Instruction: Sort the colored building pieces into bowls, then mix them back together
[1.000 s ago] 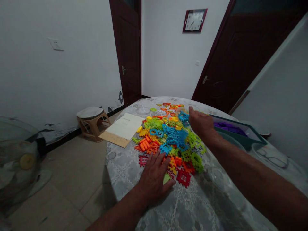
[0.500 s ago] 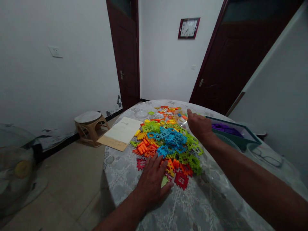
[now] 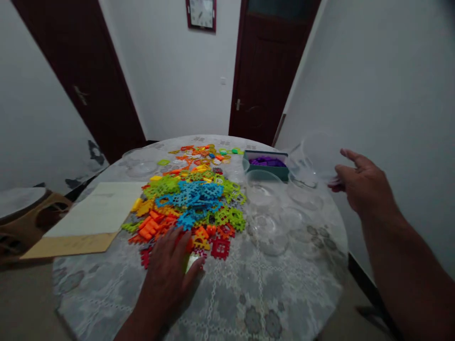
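A round table under a grey lace-patterned cloth fills most of the view, with two dark doors and a wall clock on the white wall beyond it. Across the table's middle lies a heap of interlocking plastic building pieces, green, blue, orange, yellow and red, spreading from the far edge down to the near side. To its left a white sheet of paper rests on a brown envelope, and a stool stands off the table's left edge. Right of the heap sit several clear bowls, and behind them a teal box holds purple pieces. The left hand lies flat, palm down and fingers spread, on the near edge of the heap, covering red and yellow-green pieces and gripping nothing. The right hand is raised above the table's right edge, fingers parted around a clear plastic container that is blurred; whether the fingers are clamped on it I cannot tell.
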`<state>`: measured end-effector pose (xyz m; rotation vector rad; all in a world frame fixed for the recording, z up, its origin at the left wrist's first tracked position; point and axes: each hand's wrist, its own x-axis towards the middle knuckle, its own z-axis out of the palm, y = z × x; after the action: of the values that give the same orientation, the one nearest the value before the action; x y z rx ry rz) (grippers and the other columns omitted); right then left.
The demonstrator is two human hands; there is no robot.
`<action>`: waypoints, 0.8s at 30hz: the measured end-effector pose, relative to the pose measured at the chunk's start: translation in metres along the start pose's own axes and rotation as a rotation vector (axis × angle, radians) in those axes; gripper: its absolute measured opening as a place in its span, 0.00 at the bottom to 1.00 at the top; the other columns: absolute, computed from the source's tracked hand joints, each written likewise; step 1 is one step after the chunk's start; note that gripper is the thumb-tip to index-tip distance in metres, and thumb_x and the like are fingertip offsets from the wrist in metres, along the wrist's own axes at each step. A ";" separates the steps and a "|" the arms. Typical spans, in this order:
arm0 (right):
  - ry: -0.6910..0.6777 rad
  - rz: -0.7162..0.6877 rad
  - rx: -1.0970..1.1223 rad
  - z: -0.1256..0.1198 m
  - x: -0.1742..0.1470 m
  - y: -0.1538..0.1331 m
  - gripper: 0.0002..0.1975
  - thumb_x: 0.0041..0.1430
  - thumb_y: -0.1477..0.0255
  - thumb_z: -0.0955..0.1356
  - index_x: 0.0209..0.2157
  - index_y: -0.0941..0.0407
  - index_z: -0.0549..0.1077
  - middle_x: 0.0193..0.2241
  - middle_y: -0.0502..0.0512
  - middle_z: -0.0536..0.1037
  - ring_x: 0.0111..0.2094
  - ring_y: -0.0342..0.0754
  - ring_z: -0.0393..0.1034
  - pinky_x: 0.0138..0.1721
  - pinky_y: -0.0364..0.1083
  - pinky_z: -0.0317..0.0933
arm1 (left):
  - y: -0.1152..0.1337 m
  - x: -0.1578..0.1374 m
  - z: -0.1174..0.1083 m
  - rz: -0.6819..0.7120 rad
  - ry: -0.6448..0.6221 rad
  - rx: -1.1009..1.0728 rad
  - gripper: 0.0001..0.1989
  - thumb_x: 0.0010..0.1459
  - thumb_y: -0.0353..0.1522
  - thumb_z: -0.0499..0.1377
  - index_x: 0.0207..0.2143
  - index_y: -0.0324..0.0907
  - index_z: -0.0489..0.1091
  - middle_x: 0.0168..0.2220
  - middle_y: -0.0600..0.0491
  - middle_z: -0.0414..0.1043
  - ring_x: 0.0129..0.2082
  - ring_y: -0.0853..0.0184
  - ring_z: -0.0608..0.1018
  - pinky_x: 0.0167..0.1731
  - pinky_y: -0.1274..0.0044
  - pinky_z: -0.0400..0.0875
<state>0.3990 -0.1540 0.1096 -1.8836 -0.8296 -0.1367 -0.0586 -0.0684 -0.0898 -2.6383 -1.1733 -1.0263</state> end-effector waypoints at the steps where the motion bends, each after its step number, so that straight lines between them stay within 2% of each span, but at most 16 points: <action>1: 0.039 0.047 -0.019 -0.017 -0.002 0.019 0.32 0.64 0.68 0.70 0.68 0.60 0.70 0.25 0.57 0.79 0.22 0.48 0.74 0.30 0.47 0.68 | -0.001 0.001 0.000 0.009 0.007 -0.005 0.28 0.68 0.39 0.61 0.68 0.48 0.60 0.67 0.39 0.64 0.68 0.43 0.66 0.64 0.44 0.66; 3: 0.080 0.131 -0.083 -0.043 -0.008 0.057 0.31 0.63 0.68 0.70 0.67 0.58 0.71 0.23 0.56 0.78 0.22 0.49 0.74 0.30 0.48 0.69 | -0.003 0.003 0.001 0.032 0.010 -0.009 0.29 0.68 0.38 0.60 0.69 0.50 0.59 0.66 0.39 0.65 0.68 0.42 0.67 0.63 0.43 0.67; 6: 0.060 0.257 -0.148 -0.062 -0.016 0.110 0.33 0.63 0.67 0.70 0.68 0.56 0.71 0.21 0.53 0.78 0.22 0.51 0.75 0.30 0.48 0.70 | -0.002 0.004 0.004 0.058 0.005 0.004 0.29 0.68 0.40 0.58 0.69 0.53 0.57 0.65 0.41 0.65 0.66 0.42 0.68 0.61 0.43 0.69; 11: 0.051 0.386 -0.122 -0.055 -0.016 0.174 0.34 0.60 0.67 0.70 0.68 0.59 0.70 0.20 0.53 0.78 0.21 0.50 0.76 0.28 0.46 0.71 | -0.004 0.005 0.011 0.081 -0.011 0.049 0.29 0.69 0.45 0.56 0.69 0.54 0.56 0.64 0.41 0.65 0.63 0.41 0.71 0.59 0.43 0.71; 15: 0.023 0.433 -0.029 -0.035 -0.013 0.202 0.35 0.61 0.66 0.70 0.69 0.59 0.69 0.20 0.53 0.78 0.20 0.49 0.74 0.25 0.45 0.70 | -0.007 0.004 0.011 0.105 -0.008 0.044 0.30 0.68 0.42 0.57 0.69 0.53 0.55 0.64 0.40 0.65 0.63 0.41 0.71 0.60 0.44 0.70; 19: 0.001 0.452 0.043 -0.020 -0.016 0.218 0.34 0.62 0.63 0.70 0.68 0.59 0.69 0.18 0.52 0.77 0.19 0.49 0.73 0.23 0.44 0.69 | -0.007 0.007 0.005 0.120 -0.010 0.059 0.30 0.68 0.40 0.57 0.70 0.50 0.56 0.65 0.38 0.64 0.65 0.41 0.69 0.62 0.43 0.67; 24: 0.026 0.459 0.099 -0.018 -0.026 0.227 0.37 0.61 0.60 0.70 0.68 0.61 0.69 0.18 0.50 0.75 0.20 0.50 0.73 0.23 0.44 0.69 | -0.004 0.015 -0.001 0.099 0.002 0.065 0.28 0.69 0.38 0.57 0.69 0.49 0.57 0.66 0.39 0.63 0.66 0.43 0.69 0.64 0.45 0.66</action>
<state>0.5205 -0.2346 -0.0675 -1.9230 -0.3631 0.1611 -0.0547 -0.0560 -0.0804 -2.6155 -1.0452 -0.9561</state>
